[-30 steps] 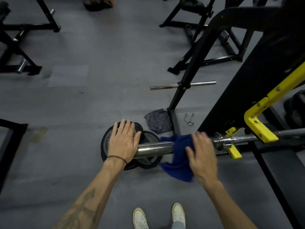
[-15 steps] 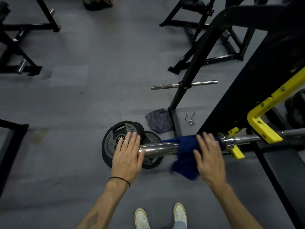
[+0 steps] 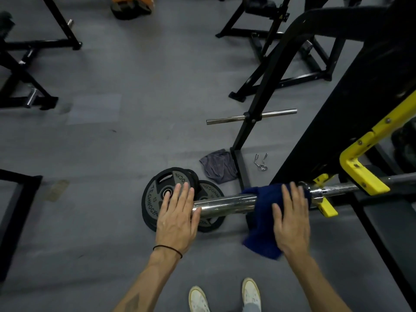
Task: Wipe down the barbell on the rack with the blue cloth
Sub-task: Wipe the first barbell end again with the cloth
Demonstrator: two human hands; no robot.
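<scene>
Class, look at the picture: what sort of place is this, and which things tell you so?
Most likely a gym: a barbell rests on a black and yellow rack, and weight plates lie on the grey floor.

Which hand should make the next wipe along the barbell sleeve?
The right hand: it already presses the blue cloth onto the barbell sleeve. The left hand lies bare at the sleeve's end.
</scene>
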